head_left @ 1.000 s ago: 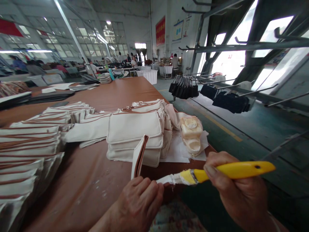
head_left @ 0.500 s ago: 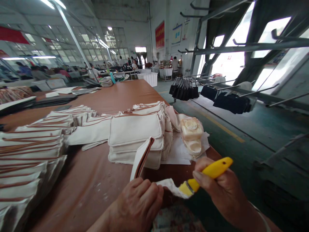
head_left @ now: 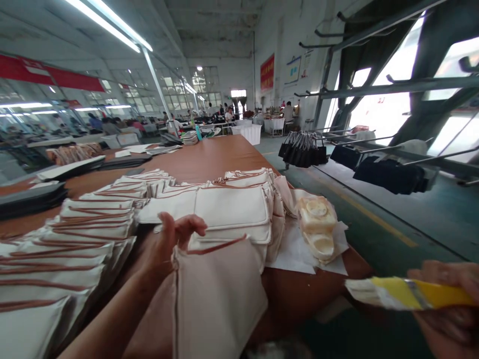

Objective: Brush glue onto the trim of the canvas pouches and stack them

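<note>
My left hand [head_left: 170, 244] is behind the upper left corner of a pale bag piece [head_left: 220, 294] with brown edging. Its thumb points up and its fingers stretch apart to the right; the piece touches or overlaps the palm, and the lower fingers are hidden. At the right edge, my right hand [head_left: 449, 309] is closed around a yellow-handled paintbrush [head_left: 422, 293], its whitish bristles pointing left. Just behind the bag piece stands a stack of cream bags [head_left: 232, 207]. A glue-crusted container [head_left: 318, 224] sits on white paper [head_left: 294, 249] between the stack and the brush.
A long row of cream bag pieces [head_left: 93, 249] with brown edges covers the left of the brown table [head_left: 220, 149]. Dark sheets [head_left: 30, 199] lie farther left. Beyond the table's right edge stands a metal rack [head_left: 374, 89] with dark bags hanging. Several people work far back.
My left hand has opened and moved up and left; the bag piece now stands broad side toward me. My right hand has carried the brush away to the right. The view has shifted left.
</note>
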Motion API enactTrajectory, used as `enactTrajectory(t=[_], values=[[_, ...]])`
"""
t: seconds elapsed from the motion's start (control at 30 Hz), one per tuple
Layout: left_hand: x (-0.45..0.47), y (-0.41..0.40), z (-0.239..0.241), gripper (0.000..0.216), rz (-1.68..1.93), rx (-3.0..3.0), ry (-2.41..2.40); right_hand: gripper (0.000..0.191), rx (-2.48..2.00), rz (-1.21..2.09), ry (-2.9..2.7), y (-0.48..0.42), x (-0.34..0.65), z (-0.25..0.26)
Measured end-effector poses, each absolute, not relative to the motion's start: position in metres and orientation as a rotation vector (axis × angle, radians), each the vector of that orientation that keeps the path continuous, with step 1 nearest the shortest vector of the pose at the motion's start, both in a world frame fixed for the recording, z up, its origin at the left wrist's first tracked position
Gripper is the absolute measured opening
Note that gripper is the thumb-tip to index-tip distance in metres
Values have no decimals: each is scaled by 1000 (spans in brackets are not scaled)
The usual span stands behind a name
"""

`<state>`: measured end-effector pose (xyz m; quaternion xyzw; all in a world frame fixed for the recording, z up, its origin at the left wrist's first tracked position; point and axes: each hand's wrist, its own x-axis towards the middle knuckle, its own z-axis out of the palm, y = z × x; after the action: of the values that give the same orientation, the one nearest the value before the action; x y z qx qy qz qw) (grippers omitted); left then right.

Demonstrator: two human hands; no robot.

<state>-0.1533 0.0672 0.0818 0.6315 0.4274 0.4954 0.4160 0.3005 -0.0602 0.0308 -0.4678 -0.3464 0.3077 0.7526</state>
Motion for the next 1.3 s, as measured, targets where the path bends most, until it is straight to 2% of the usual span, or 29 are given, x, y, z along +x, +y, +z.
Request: enactTrajectory(t=[0.07, 0.17, 0.27, 0.4, 0.53, 0.7, 0.9, 1.1, 1.3], values=[[-189, 77, 52, 98, 1123, 1428, 1365, 34, -988, 817, -610, -61, 289, 19], [-205, 74, 14, 68, 690, 1705, 1603, 38, -987, 949, -449, -61, 262, 12], [-176, 64, -17, 41, 301, 2011, 1608, 42, -1042, 1033, -362, -58, 233, 14], [-126, 71, -53, 25, 223, 2017, 1688, 51, -1097, 1113, -326, -57, 208, 14], [-111, 87, -74, 21, 251, 1936, 1709, 49, -1173, 1171, -380, -58, 199, 5], [-110, 78, -68, 27, 292, 1830, 1506, 47, -1182, 1068, -545, -46, 187, 0], [-92, 38, -29, 17, 432, 1771, 1257, 31, -1098, 940, -928, -26, 166, -4], [-78, 18, -4, 21, 554, 1588, 1052, 28, -1117, 572, -1385, -11, 147, -6], [-78, 12, 2, 21, 544, 1452, 1057, 20, -1171, 399, -1329, -15, 158, 1]])
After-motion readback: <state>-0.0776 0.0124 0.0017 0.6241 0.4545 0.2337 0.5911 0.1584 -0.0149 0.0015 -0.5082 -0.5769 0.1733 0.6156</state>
